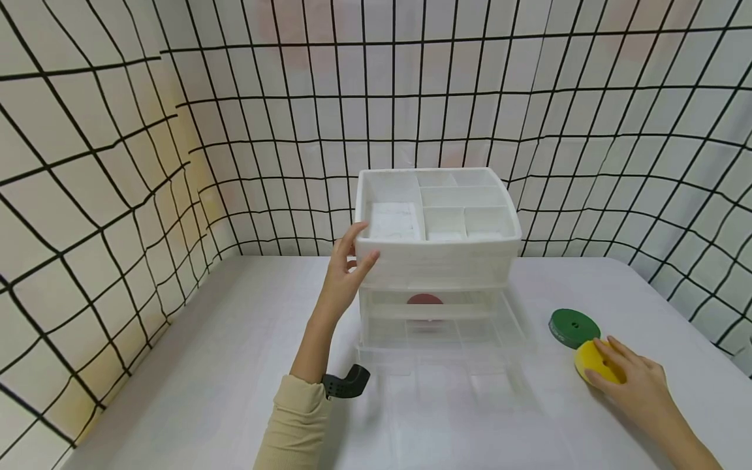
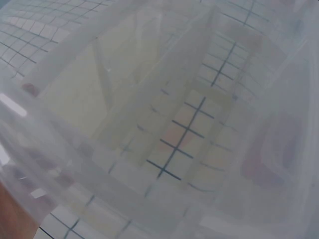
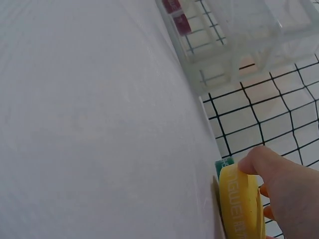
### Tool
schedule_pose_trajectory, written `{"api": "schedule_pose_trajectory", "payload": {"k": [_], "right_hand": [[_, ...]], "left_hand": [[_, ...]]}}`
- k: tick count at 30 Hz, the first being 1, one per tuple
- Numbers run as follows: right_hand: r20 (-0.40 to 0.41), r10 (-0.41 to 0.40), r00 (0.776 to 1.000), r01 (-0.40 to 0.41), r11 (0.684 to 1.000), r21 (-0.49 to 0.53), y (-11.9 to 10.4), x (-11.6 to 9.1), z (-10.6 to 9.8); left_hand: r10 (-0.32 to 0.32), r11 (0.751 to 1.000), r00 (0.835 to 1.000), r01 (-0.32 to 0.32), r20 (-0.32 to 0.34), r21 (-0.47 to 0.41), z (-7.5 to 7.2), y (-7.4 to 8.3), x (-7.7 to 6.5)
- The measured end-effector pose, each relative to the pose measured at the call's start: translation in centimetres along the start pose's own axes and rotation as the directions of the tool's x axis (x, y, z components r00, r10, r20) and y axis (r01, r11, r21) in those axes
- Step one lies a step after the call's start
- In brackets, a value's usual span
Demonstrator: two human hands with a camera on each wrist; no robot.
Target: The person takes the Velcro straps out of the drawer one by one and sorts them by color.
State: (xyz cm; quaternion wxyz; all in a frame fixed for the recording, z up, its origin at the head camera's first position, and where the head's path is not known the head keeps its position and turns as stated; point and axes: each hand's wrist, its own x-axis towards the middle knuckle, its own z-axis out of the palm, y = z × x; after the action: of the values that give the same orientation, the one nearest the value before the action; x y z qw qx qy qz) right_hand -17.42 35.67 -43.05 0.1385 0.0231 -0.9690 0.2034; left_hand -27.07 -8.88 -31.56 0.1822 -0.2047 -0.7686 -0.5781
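My left hand [image 1: 343, 264] holds the upper left corner of a white plastic drawer organizer [image 1: 435, 264], its fingers bent round the side and its thumb on the front. Two clear drawers, the lower [image 1: 446, 385] further out than the middle one, extend towards me. A red round roll [image 1: 424, 300] shows inside the organizer. At the right, my right hand [image 1: 637, 378] grips a yellow tape roll [image 1: 590, 363] with lettering on its rim [image 3: 234, 199]. Beside it lies a green tape roll [image 1: 574, 328]. In the left wrist view, clear drawer plastic [image 2: 114, 144] fills the frame.
The organizer's top tray [image 1: 390, 220] is divided into several compartments. A black wire grid [image 1: 294, 140] stands behind the white table [image 1: 205, 365] and along both sides. A black band with a camera [image 1: 346, 382] sits on the left wrist.
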Motion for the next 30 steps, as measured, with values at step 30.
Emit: {"api": "schedule_pose_trajectory", "payload": {"k": [30], "right_hand": [[0.195,0.039,0.98,-0.032,0.999,-0.039,0.58,0.96,-0.32]], "left_hand": [[-0.004,1.0,1.0,0.004,-0.001,0.014,0.02,-0.07,-0.02]]}}
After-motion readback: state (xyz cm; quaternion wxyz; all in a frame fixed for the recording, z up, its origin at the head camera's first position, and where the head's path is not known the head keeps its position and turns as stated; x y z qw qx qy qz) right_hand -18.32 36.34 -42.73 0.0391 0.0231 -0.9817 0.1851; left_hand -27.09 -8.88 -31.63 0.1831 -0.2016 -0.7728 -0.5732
